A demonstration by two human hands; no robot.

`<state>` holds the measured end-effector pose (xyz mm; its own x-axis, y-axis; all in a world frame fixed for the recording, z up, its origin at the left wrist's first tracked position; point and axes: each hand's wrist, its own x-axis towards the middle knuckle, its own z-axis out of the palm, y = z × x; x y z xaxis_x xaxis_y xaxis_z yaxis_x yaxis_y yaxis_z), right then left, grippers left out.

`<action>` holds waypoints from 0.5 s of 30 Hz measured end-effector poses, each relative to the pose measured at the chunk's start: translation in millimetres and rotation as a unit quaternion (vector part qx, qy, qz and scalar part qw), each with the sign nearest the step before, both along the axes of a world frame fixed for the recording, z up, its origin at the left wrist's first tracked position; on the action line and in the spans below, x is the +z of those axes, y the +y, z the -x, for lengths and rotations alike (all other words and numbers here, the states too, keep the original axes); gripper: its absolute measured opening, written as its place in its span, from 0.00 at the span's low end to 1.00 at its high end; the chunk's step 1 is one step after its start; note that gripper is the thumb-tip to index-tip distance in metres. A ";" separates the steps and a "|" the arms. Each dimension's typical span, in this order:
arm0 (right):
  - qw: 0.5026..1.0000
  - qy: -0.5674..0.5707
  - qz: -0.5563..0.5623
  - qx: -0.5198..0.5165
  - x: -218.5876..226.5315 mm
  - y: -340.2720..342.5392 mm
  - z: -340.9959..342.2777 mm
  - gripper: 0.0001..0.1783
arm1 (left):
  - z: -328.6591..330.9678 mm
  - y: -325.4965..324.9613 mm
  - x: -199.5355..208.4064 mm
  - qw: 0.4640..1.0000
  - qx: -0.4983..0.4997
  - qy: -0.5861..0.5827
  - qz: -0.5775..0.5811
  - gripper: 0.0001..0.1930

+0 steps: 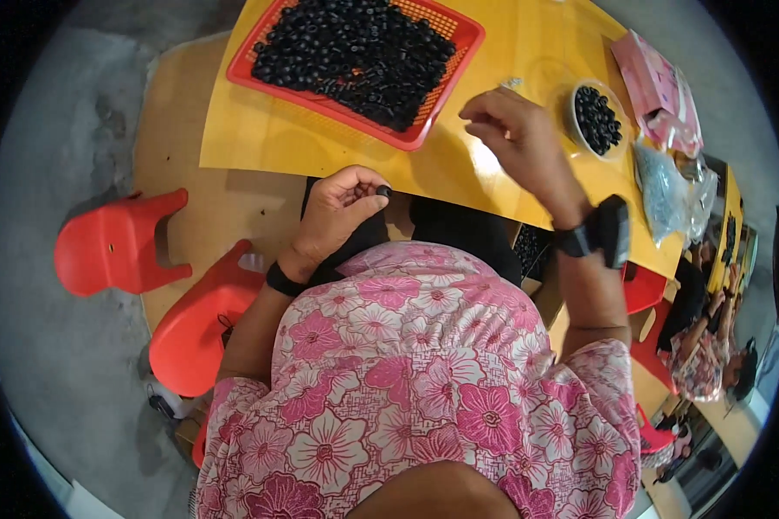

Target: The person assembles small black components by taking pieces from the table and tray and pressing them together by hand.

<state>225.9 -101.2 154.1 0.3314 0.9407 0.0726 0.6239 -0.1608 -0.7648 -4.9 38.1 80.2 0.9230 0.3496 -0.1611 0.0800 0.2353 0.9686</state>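
In front of my lap, just off the table's near edge, my left hand (342,204) pinches a small black ring-like part (384,190) between thumb and forefinger. My right hand (519,143) hovers over the yellow table (303,147), its fingers curled and the thumb close to the forefinger; anything between the tips is too small to make out. Just beyond its knuckles lies a little heap of shiny small pieces (512,83). A red plastic basket (420,143) full of similar black parts (346,56) stands to the far left of this hand. To its right is a clear round tub (571,117) of black pieces (597,119).
Along the table's right side lie a pink package (658,82) and a clear bag of pale bluish contents (662,190). Red plastic chairs (117,246) stand at the left. Under the table on the right is a container of black parts (532,246). Another person (697,368) sits farther right.
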 end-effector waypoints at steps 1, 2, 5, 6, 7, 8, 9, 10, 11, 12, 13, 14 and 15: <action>0.998 -0.054 -0.028 -0.026 -10.1 9.5 5.9 0.09 | -2.3 -1.0 -1.1 1.000 0.009 0.004 -0.002 0.07; 0.991 -0.107 -0.055 -0.054 -16.9 17.4 9.4 0.08 | -5.4 -1.7 -2.4 1.000 0.021 0.006 0.002 0.06; 0.978 -0.165 -0.122 -0.025 -23.2 34.8 11.6 0.08 | -12.3 -1.3 -4.9 0.999 0.037 0.002 0.011 0.06; 0.972 -0.202 -0.116 -0.019 -26.4 39.0 10.6 0.07 | -15.3 -0.8 -8.3 0.999 0.041 -0.008 0.016 0.06; 0.972 -0.202 -0.114 -0.018 -29.2 41.7 10.3 0.07 | -16.9 0.6 -11.0 0.999 0.041 -0.009 0.017 0.06; 0.970 -0.217 -0.113 0.006 -31.5 43.7 10.1 0.07 | -17.9 2.2 -13.4 0.999 0.034 -0.005 0.007 0.06; 0.966 -0.232 -0.110 0.029 -33.2 46.5 10.1 0.06 | -18.6 4.4 -15.9 1.000 0.025 -0.003 -0.004 0.06; 0.966 -0.235 -0.108 0.026 -33.9 49.7 10.2 0.06 | -18.4 5.6 -19.6 1.000 0.021 -0.006 -0.002 0.06; 0.963 -0.246 -0.102 0.048 -34.2 53.3 10.6 0.07 | -17.2 6.4 -24.4 0.999 0.032 0.010 -0.014 0.06; 0.959 -0.261 -0.092 0.066 -34.6 56.5 8.3 0.07 | -20.0 8.2 -30.0 0.999 0.038 0.021 -0.023 0.06; 0.958 -0.270 -0.083 0.057 -37.8 58.5 8.1 0.07 | -19.9 10.2 -33.7 0.999 0.027 0.013 -0.017 0.06; 0.963 -0.236 -0.128 0.011 -43.7 61.7 9.7 0.08 | -16.2 14.2 -37.0 0.999 0.037 0.026 0.007 0.07; 0.964 -0.200 -0.174 -0.032 -46.7 63.8 11.5 0.09 | -13.3 14.9 -36.7 0.997 0.052 0.042 0.031 0.07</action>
